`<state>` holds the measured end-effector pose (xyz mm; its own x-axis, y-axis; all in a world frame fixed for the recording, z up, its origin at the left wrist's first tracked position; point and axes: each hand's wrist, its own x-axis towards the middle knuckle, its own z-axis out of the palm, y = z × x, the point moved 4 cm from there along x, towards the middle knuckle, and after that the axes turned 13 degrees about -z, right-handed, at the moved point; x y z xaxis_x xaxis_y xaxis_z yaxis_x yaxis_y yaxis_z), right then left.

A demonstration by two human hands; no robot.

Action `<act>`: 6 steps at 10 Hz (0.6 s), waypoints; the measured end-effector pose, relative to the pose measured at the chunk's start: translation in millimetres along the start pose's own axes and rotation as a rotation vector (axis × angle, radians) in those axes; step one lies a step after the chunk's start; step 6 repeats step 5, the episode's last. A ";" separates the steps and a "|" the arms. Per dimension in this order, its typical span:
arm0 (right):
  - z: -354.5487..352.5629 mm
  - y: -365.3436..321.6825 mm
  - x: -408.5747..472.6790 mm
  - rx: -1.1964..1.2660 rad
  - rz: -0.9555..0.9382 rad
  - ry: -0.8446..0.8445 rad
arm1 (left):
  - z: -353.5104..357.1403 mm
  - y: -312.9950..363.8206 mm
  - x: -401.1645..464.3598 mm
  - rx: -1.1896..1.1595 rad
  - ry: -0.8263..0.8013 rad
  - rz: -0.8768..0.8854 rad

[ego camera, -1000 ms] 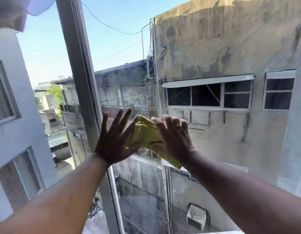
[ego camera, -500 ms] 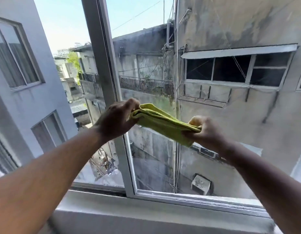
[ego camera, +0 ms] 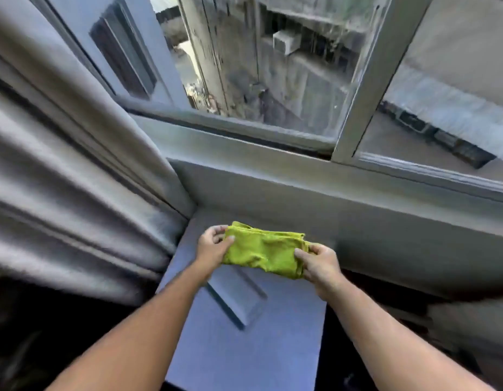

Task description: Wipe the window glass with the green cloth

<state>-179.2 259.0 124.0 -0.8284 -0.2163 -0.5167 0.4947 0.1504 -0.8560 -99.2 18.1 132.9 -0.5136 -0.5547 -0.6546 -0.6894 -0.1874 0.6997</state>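
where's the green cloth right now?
Head view, lower centre: the folded green cloth is held between the left hand and the right hand, below the window sill and off the glass, above a grey-blue surface.

A grey curtain [ego camera: 69,170] hangs in thick folds left of the window sill [ego camera: 315,193]. Below the sill stands a pale blue-grey cabinet top [ego camera: 244,348], flanked by dark gaps. Beyond the sill, outside and far below, an air-conditioner unit [ego camera: 285,42] sits on a stained concrete wall.
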 end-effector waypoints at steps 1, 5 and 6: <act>47.2 114.0 7.5 -0.001 0.218 0.033 | -23.9 -96.2 64.2 0.146 0.038 -0.104; 124.1 301.3 24.2 -0.059 0.445 0.361 | -30.1 -188.3 212.0 0.488 -0.048 -0.027; 124.1 301.3 24.2 -0.059 0.445 0.361 | -30.1 -188.3 212.0 0.488 -0.048 -0.027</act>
